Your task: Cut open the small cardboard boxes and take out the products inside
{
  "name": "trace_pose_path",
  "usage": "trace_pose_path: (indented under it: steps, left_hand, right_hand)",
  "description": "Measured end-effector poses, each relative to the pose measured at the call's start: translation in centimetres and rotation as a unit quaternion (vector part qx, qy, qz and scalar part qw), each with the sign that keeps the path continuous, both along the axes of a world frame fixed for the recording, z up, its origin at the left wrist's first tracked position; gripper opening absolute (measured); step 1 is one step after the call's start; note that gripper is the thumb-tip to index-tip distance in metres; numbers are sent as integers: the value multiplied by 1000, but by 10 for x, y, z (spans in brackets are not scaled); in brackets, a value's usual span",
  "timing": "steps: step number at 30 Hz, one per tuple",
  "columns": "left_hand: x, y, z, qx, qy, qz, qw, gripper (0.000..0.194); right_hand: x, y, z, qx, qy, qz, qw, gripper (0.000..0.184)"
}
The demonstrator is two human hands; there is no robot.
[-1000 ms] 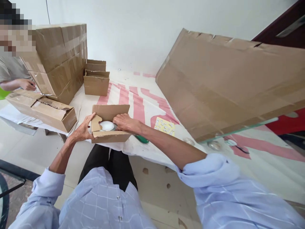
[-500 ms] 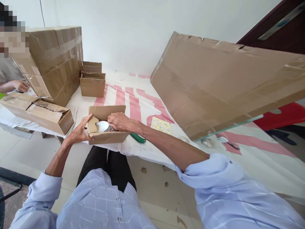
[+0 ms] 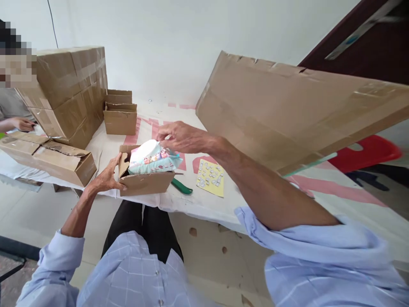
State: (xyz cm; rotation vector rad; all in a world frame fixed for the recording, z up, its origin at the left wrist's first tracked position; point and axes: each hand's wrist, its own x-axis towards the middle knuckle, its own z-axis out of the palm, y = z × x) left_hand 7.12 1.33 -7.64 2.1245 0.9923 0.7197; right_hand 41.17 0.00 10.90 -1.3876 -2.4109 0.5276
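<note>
A small open cardboard box [image 3: 145, 182] sits at the table's near edge. My left hand [image 3: 107, 177] grips its left side, thumb against the side flap. My right hand [image 3: 182, 136] is raised above the box and pinches the top of a soft white and teal printed packet [image 3: 153, 157]. The packet hangs half out of the box, its lower end still inside.
A green-handled tool [image 3: 182, 186] and a yellow sheet [image 3: 211, 177] lie right of the box. A big flattened carton [image 3: 287, 111] leans at the right. Taped cartons [image 3: 68, 91] and small open boxes [image 3: 119, 117] stand far left, where another person's hand [image 3: 22, 123] rests.
My right hand has come up out of the box, lifting the packet with it. My left hand has stayed on the box's side.
</note>
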Motion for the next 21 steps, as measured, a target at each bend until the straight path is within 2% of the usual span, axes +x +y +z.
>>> trace_pose_path:
  steps: [4, 6, 9, 10, 13, 16, 19, 21]
  left_hand:
    - [-7, 1, 35, 72, -55, 37, 995, 107]
    - [0, -1, 53, 81, -113, 21, 990, 107]
    - [24, -4, 74, 64, -168, -45, 983, 133]
    - [33, -6, 79, 68, -177, -53, 980, 134]
    - [53, -10, 91, 95, -207, -35, 973, 115]
    - [60, -10, 103, 80, -258, -11, 963, 94]
    - [63, -3, 117, 34, -337, -14, 941, 84]
    - [66, 8, 126, 0, -381, -23, 924, 82]
  right_hand:
    - [22, -1, 21, -20, 166, -18, 986, 23]
    - [28, 2, 24, -16, 238, -24, 971, 25]
    - [27, 8, 17, -28, 309, -27, 950, 22]
    - [24, 9, 12, -38, 327, -29, 944, 21]
    - [17, 13, -1, -62, 387, -51, 918, 27]
    - [11, 11, -9, -66, 442, -57, 893, 44]
    - [5, 6, -12, -62, 453, -34, 889, 68]
    - [-1, 5, -17, -42, 457, -2, 889, 76]
